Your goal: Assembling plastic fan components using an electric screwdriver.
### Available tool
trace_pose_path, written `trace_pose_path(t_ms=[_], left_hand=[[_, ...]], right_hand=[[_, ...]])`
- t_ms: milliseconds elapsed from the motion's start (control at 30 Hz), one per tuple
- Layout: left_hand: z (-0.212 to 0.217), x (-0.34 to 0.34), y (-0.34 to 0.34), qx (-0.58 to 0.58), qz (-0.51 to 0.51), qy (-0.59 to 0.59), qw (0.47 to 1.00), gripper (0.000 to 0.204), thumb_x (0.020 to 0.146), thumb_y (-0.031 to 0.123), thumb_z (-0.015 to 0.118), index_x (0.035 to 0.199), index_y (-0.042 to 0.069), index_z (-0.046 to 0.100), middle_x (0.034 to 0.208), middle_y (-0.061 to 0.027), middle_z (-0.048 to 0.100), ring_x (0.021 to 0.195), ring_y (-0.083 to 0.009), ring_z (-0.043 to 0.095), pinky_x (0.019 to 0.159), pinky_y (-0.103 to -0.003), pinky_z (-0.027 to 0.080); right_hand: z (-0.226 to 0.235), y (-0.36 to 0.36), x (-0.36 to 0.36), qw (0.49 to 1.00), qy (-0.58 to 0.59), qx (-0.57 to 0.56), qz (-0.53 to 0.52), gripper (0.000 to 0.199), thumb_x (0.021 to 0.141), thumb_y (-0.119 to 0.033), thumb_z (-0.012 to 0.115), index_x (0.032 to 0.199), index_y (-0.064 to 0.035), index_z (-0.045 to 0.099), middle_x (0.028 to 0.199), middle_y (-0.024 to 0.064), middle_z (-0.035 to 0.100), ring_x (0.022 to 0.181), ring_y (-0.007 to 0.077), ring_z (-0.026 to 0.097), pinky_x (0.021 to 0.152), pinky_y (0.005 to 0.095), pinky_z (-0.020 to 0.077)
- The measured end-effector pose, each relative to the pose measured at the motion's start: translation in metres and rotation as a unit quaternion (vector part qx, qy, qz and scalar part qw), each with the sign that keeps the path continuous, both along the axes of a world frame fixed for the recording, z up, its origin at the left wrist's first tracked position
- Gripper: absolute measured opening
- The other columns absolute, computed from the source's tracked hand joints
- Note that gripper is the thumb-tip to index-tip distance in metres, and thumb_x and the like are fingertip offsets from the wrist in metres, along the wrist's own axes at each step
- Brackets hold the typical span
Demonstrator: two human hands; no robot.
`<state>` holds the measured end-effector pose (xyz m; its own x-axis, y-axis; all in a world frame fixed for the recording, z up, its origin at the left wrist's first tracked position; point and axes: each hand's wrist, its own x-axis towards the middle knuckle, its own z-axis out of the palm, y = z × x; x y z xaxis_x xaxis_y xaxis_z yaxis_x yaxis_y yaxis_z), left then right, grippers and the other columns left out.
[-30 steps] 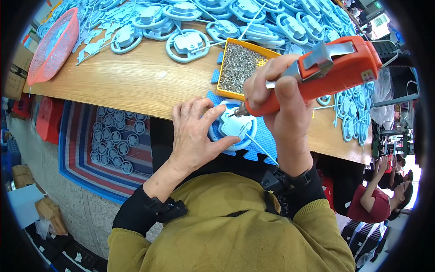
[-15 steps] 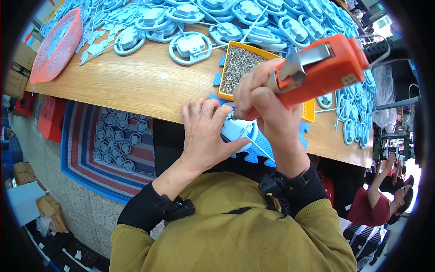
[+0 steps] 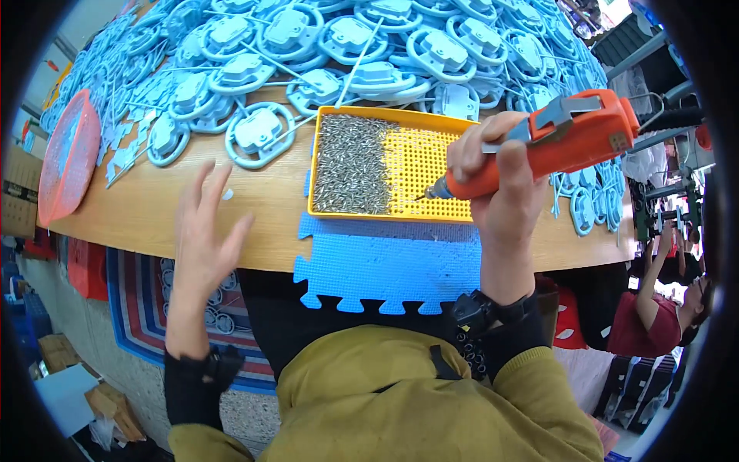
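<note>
A long wooden counter (image 3: 254, 208) is stretching across the view, seen from above by the person working at it. Covering its far half is a wide heap of light blue plastic ring-shaped parts (image 3: 369, 46), many with thin blue stems lying across them. At the far left end of the counter a red mesh basket (image 3: 68, 158) is lying tilted over the edge. Near the front edge a blue foam puzzle mat (image 3: 389, 266) is hanging partly over the counter's rim. Just behind it, touching the mat's far edge, a shallow yellow tray (image 3: 431, 165) is sitting flat; small silver screws (image 3: 350, 173) are filling its left half, while its right half is showing bare dimpled yellow.

The right hand (image 3: 500, 185) is wrapping its grip firmly around an orange electric screwdriver (image 3: 550, 146), whose body is slanting up to the right and whose metal tip is pointing down at the bare right part of the tray. The left hand (image 3: 204, 231) is hovering above the front edge of the counter, left of the mat, its grip released with fingers spread and holding nothing. Below the counter a striped crate of more blue parts (image 3: 192, 308) is standing on the floor. At the right rim another person in a red top (image 3: 654, 308) is working.
</note>
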<state>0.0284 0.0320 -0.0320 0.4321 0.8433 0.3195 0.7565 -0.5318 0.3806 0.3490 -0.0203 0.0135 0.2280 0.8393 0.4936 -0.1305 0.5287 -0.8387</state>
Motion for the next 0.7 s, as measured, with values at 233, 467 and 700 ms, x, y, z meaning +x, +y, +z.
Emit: trace_pose_path(t_ms=[233, 467, 700], left_hand=[[-0.027, 0.025, 0.102, 0.042, -0.061, 0.097, 0.993, 0.062, 0.078, 0.019, 0.072, 0.134, 0.008, 0.049, 0.127, -0.0185, 0.052, 0.115, -0.0355, 0.049, 0.096, -0.044, 0.041], [-0.006, 0.018, 0.059, -0.016, 0.002, 0.078, 0.997, 0.037, 0.072, 0.016, 0.073, 0.104, 0.004, 0.059, 0.091, -0.0110, 0.056, 0.094, -0.0299, 0.054, 0.083, -0.040, 0.040], [-0.005, 0.004, -0.034, -0.047, 0.063, -0.020, 0.997, 0.037, 0.065, 0.010, 0.072, 0.096, 0.001, 0.054, 0.105, -0.0157, 0.054, 0.101, -0.0339, 0.054, 0.089, -0.043, 0.042]], right_hand=[[-0.010, 0.006, 0.008, 0.999, -0.009, -0.030, -0.010, 0.031, 0.090, -0.034, 0.066, 0.094, -0.0067, 0.053, 0.068, 0.0057, 0.055, 0.058, 0.0148, 0.051, 0.057, 0.0289, 0.0416], [-0.019, 0.011, 0.009, 1.000, -0.003, -0.029, -0.001, 0.027, 0.090, -0.030, 0.066, 0.092, -0.0069, 0.053, 0.067, 0.0056, 0.055, 0.056, 0.0148, 0.050, 0.055, 0.0288, 0.0424], [-0.013, 0.009, -0.001, 0.997, 0.075, -0.014, -0.023, 0.019, 0.086, -0.015, 0.071, 0.086, -0.0060, 0.054, 0.064, 0.0019, 0.056, 0.051, 0.0073, 0.052, 0.045, 0.0188, 0.0400]])
